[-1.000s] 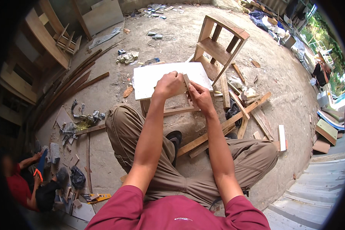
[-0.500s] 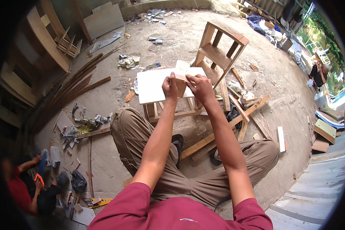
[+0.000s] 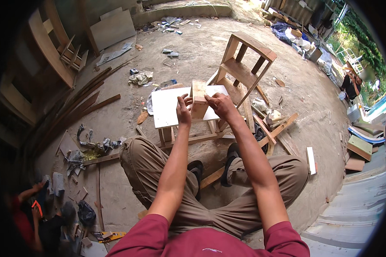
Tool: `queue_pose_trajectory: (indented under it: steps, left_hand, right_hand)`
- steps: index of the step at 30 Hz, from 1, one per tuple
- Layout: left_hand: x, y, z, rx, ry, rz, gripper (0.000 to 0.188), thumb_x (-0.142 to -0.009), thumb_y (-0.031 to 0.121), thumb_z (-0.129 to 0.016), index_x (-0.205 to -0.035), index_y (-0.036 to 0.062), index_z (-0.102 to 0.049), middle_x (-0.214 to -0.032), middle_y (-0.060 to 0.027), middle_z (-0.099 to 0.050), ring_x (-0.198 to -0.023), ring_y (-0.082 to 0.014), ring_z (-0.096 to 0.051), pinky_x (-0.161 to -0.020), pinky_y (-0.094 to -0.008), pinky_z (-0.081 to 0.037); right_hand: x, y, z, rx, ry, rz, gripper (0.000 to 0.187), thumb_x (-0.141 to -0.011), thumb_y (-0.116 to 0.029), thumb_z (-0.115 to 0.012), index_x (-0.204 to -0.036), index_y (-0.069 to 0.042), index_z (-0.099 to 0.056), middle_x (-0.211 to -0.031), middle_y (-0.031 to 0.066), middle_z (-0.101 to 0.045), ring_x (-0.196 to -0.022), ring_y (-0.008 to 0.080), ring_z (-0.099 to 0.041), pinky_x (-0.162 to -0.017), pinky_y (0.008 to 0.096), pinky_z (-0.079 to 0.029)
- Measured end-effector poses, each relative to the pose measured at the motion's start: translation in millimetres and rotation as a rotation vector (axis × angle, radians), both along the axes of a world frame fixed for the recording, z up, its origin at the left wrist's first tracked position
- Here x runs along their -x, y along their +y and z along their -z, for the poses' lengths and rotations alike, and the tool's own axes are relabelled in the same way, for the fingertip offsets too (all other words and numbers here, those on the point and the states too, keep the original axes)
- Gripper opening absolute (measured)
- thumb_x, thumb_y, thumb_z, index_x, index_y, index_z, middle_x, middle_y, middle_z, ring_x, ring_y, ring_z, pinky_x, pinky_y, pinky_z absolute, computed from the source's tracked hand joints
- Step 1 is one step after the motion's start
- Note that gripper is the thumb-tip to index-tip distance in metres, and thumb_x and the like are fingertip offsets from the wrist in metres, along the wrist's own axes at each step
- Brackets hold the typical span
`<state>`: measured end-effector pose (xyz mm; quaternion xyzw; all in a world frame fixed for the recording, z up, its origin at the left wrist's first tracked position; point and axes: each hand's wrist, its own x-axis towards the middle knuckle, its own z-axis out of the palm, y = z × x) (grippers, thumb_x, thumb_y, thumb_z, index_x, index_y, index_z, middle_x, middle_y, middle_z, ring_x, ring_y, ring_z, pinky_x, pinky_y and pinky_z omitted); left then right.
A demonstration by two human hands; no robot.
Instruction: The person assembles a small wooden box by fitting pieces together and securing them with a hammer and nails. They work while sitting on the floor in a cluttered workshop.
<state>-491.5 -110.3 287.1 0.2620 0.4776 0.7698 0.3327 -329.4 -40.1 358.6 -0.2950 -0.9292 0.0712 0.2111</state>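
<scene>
A small piece made of joined light wooden boards [image 3: 199, 95] is held up over a white-topped low wooden stand [image 3: 165, 112]. My right hand [image 3: 221, 105] pinches the right edge of the wooden piece between thumb and fingers. Beside its left face is my left hand [image 3: 184, 110], with fingers apart and slightly curled; whether a fingertip touches the wood I cannot tell. Just beyond the stand, to the right, rises a wooden frame with a seat-like shelf [image 3: 240, 70].
Loose wooden strips [image 3: 281, 124] lie right of the stand. Long dark boards [image 3: 83, 103] and crumpled scraps [image 3: 94, 147] are at left. One person with an orange-handled saw [image 3: 37, 208] works at lower left; another person [image 3: 351, 85] sits far right. Metal sheeting [image 3: 347, 214] lies lower right.
The wooden piece has been tilted, so its upper face now shows. My left hand has loosened from it and opened, while my right hand keeps its hold. My right foot has come into fuller view.
</scene>
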Motion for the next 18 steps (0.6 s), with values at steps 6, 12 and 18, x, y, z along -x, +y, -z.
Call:
queue_pose_trajectory:
  steps: [6, 12, 18]
  left_hand:
    - [5.1, -10.7, -14.5, 0.034, 0.601, 0.124, 0.045, -0.091, 0.016, -0.07, -0.132, 0.0058, -0.057, -0.137, -0.0128, -0.049, -0.112, -0.0241, -0.059, -0.087, -0.0387, -0.059]
    - [16.4, -9.8, -6.9, 0.017, 0.692, 0.09, 0.038, -0.09, 0.012, -0.071, -0.126, 0.0031, -0.062, -0.137, -0.0097, -0.053, -0.099, -0.0204, -0.068, -0.076, -0.0321, -0.063]
    - [5.9, -11.2, -10.1, 0.016, 0.705, 0.067, 0.036, -0.095, 0.018, -0.066, -0.128, 0.0025, -0.063, -0.135, -0.0103, -0.055, -0.101, -0.0183, -0.067, -0.082, -0.0312, -0.058]
  right_hand:
    - [-1.8, 10.1, 6.8, 0.076, 0.069, -0.034, 0.028, -0.095, -0.031, -0.06, -0.119, -0.02, -0.07, -0.097, 0.0107, -0.067, -0.095, 0.0295, -0.064, -0.083, 0.0441, -0.046]
    - [1.6, 4.1, 13.8, 0.005, 0.153, -0.034, 0.029, -0.094, -0.028, -0.06, -0.119, -0.016, -0.07, -0.099, 0.0098, -0.067, -0.097, 0.0297, -0.062, -0.09, 0.0454, -0.042]
    - [-23.8, -23.4, 39.7, -0.168, 0.557, 0.074, 0.076, -0.085, -0.024, -0.065, -0.149, -0.004, -0.029, -0.146, 0.0222, -0.037, -0.133, 0.0386, -0.04, -0.109, 0.0486, -0.03]
